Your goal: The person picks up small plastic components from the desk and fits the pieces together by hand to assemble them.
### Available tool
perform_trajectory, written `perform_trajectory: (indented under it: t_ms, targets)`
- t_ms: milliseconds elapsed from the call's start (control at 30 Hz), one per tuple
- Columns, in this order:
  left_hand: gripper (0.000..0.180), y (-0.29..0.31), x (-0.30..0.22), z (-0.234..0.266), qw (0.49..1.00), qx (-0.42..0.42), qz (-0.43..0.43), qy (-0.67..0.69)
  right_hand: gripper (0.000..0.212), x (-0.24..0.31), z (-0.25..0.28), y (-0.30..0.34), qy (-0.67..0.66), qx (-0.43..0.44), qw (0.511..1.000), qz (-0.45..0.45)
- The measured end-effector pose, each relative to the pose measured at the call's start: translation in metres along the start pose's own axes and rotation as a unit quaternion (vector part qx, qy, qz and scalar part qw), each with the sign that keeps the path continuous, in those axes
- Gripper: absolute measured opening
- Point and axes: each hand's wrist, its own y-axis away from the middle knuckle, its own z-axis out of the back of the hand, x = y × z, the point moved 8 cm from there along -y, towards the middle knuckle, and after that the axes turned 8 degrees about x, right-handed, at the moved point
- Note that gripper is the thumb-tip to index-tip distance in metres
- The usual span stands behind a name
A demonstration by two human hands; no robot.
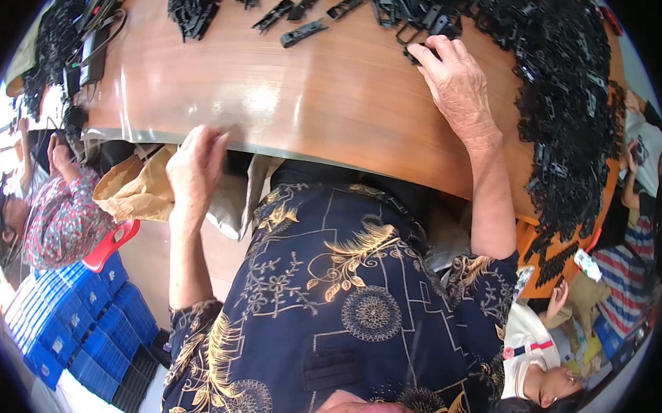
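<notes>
- Work surface: a brown wooden table (306, 95) with a glossy top and a curved near edge spans the upper half of the view.
- Black plastic parts (564, 106) lie in a dense heap along the right side and far edge of the table; a smaller heap (196, 5) sits at the far left-centre.
- Loose elongated black clips (303, 33) lie apart from each other on bare wood between the two heaps.
- Right hand (454, 83): it lies palm down on the table at the inner edge of the large heap. Fingers are extended and slightly curled, with the fingertips (419, 52) touching a small black part (411, 56). The hand is not closed around anything.
- Left hand (196, 164): it is held at the near table edge, below the tabletop level, fingers bent upward. It is motion-blurred; whether it holds anything cannot be determined.
- A brown paper bag (136, 190) hangs just beside the left hand, under the table edge.
- Operator clothing: a dark blue blouse (342, 295) with gold floral print fills the lower centre.
- Stacked blue crates (82, 314) stand on the floor at lower left, next to a red stool (111, 243).
- Other people sit at left (57, 217) and at lower right (546, 363), well apart from the operator's hands.
</notes>
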Motion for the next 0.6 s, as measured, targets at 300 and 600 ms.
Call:
perform_trajectory:
  t_ms: [300, 600]
  targets:
    - [0.022, -0.073, -0.129, -0.025, 0.98, 0.039, -0.194, 0.029, 0.025, 0.026, 0.004, 0.01, 0.001, -0.084, 0.996, -0.015]
    - [0.036, -0.109, -0.191, -0.066, 0.959, 0.037, -0.278, 0.041, 0.037, -0.05, 0.065, 0.142, 0.084, -0.141, 0.92, -0.355]
